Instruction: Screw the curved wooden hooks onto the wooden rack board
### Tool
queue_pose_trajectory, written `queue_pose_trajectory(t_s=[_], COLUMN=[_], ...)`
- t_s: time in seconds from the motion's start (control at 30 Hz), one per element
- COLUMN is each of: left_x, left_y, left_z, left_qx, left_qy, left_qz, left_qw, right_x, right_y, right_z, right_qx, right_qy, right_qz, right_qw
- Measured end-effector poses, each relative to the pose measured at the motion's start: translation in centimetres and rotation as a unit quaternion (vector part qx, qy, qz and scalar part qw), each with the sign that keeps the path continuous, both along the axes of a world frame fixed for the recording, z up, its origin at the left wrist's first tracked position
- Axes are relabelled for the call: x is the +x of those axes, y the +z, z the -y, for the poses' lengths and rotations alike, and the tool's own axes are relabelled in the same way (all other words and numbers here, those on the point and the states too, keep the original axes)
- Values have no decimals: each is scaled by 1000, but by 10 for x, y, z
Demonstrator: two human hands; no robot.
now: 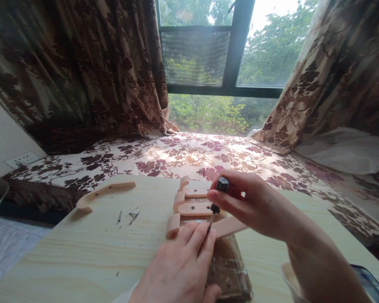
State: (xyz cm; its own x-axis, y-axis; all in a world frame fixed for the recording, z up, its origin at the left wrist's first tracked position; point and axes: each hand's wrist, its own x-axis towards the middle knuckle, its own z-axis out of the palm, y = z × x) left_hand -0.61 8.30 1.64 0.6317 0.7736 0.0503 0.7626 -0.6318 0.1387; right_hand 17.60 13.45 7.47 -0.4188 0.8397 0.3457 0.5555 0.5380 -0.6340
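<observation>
My right hand (240, 200) is closed around the dark handle of a screwdriver (222, 184). Its thin shaft slants down to the fingertips of my left hand (183, 261), which hide the tip. Under those fingers, a curved wooden hook (173, 226) is pressed onto a brown board wrapped in clear plastic or tape (230, 265). The left index and middle fingers lie on either side of the shaft's end, with the thumb low against the board. Beyond them, two similar wooden hooks (192, 208) lie across the board, with screws showing in their holes.
On the pale wooden table (91, 252), a loose wooden hook (105, 191) lies at the left. Several screws (133, 217) and small dark bits are scattered nearby. A phone (371, 282) rests at the right edge. Behind stands a ledge with floral cloth (164, 153) below a window.
</observation>
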Motion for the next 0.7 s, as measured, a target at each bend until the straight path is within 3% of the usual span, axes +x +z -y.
queue_pose_trajectory(t_s=[0.23,0.47,0.7], left_x=[1,1,1], left_y=[2,5,4], left_z=[-1,-2,1], left_qx=[-13,-36,-10], left_qy=[4,3,7], left_qz=[2,-10,-7], left_qw=[1000,999,1000], right_x=[0,-6,-2], right_y=[4,-1,4], right_z=[4,0,4], right_qx=[-28,-2,-16], right_qy=[65,14,47], right_qz=[-16,-9,-7], right_qw=[997,1000,999])
